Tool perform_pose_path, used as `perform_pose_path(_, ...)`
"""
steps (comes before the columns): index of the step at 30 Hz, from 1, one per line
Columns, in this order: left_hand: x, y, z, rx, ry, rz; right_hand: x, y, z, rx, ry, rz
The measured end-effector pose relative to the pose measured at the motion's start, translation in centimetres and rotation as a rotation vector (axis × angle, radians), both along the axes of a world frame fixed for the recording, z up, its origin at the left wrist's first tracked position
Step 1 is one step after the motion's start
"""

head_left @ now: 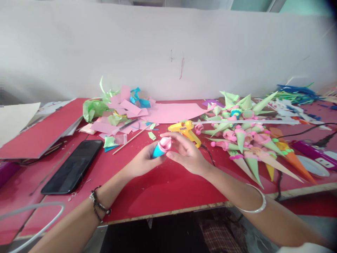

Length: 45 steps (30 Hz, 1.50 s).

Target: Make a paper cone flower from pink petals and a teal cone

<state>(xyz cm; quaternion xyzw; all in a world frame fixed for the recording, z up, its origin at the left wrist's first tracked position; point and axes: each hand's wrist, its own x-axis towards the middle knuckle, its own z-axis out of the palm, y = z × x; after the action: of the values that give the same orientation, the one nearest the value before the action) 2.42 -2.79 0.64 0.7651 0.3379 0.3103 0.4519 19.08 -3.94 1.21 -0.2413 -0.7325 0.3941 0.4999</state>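
Note:
A small paper cone (pixel 159 150), blue outside with a pink rolled paper piece (pixel 165 143) at its mouth, is held over the red table. My left hand (pixel 143 160) wraps round its blue side, fingers closed on it. Curved about the pink end is my right hand (pixel 188 154), thumb and fingers apart; whether its fingertips touch the paper I cannot tell. Just behind my right hand lies a yellow glue gun (pixel 184 130) with a long clear glue stick (pixel 237 122) out of its back.
Pink, green and blue paper scraps (pixel 123 109) pile up at the back left, beside a wooden stick (pixel 130 140). A black phone (pixel 73 167) lies at left. Many paper cones (pixel 240 137) cover the right side, near a purple power strip (pixel 314 154). A white wall (pixel 131 52) stands behind.

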Motion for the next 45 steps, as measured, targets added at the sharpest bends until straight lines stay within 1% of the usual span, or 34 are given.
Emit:
perform_pose_path(6,0.3,-0.2,0.2,0.064,0.062,0.009,-0.2,0.0,-0.2,-0.031,-0.034,-0.025)
perform_pose_path(10,0.3,-0.3,0.1,0.074,0.071,0.013,-0.3,0.1,-0.3,-0.029,-0.035,-0.029)
perform_pose_path(14,0.3,-0.3,0.2,0.084,0.08,0.028,-0.3,0.2,-0.3,-0.052,-0.016,0.002)
perform_pose_path(19,0.2,-0.3,0.1,0.107,0.149,0.021,-0.1,0.1,0.2,-0.169,0.014,0.103)
perform_pose_path(22,0.1,-0.2,-0.1,0.163,0.174,0.038,-0.1,0.1,0.4,-0.258,0.051,0.148)
perform_pose_path(25,0.1,0.0,-0.3,0.214,0.204,0.061,-0.2,0.2,0.2,-0.343,0.078,0.196)
perform_pose_path(31,0.3,0.1,-0.6,0.249,0.207,0.09,-0.3,0.5,-0.6,-0.416,0.144,0.197)
perform_pose_path(37,0.0,0.2,-1.0,0.324,0.222,0.109,-0.3,0.3,-0.4,-0.426,0.142,0.189)
perform_pose_path(41,-0.2,0.2,-1.1,0.392,0.239,0.108,-0.4,0.0,0.1,-0.369,0.095,0.127)
perform_pose_path(45,-0.2,0.1,-1.1,0.426,0.264,0.12,-0.5,-0.2,0.3,-0.32,0.079,0.108)
